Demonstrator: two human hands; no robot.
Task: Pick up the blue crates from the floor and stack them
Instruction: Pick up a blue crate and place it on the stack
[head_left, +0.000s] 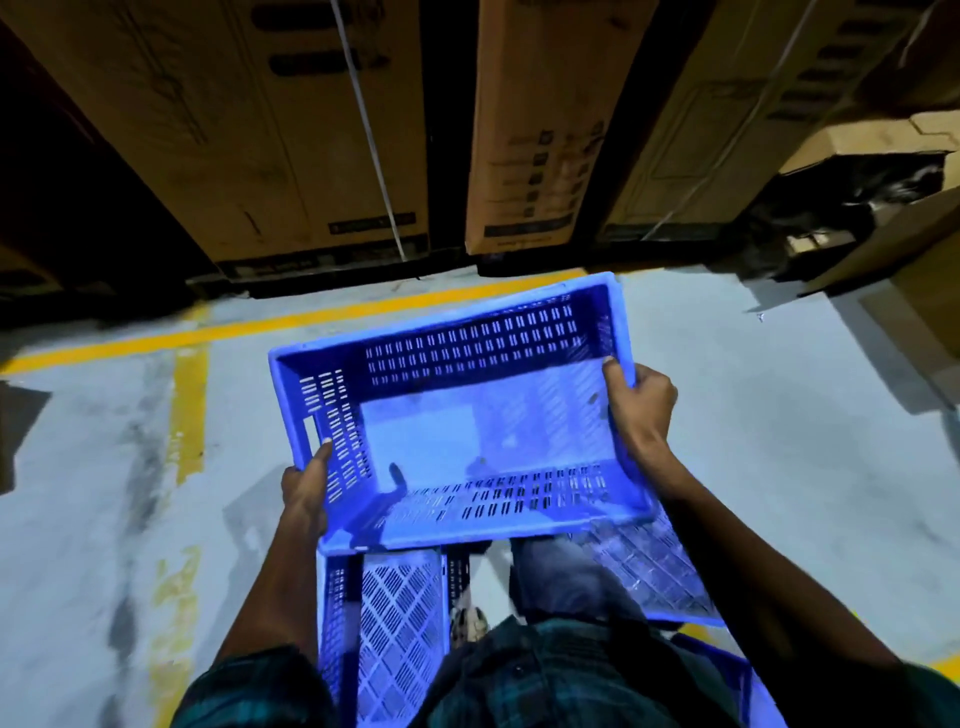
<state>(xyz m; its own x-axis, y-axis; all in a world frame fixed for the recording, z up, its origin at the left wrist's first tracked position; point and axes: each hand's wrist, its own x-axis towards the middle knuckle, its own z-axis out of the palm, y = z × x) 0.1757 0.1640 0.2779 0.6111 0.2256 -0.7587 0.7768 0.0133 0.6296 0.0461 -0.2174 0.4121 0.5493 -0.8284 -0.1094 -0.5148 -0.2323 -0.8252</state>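
We looked down on a pale grey floor (779, 415) marked w/ yellow lines (291, 319), and along its far edge stood tall cardboard boxes (291, 130), one w/ a white strap running down its face. More torn cardboard lay at the far right. In front of us we held a blue crate (467, 415) clear of the floor — open side up, slotted walls, tilted so the far right corner sat higher. Our left hand (306, 488) was closed on the crate's left end wall, thumb lying over the rim beside the handle slot; our right hand (641, 405) gripped the right end rim, thumb inside, fingers wrapped outside. Below the held crate, near our legs, was a second blue crate (395, 639) w/ a lattice bottom, and a third blue crate (660, 571) lay off to the right, partly hidden by our knee — whether those two touched each other, we couldn't tell. Between them showed one sandalled foot (467, 623) and dark checked sleeves.
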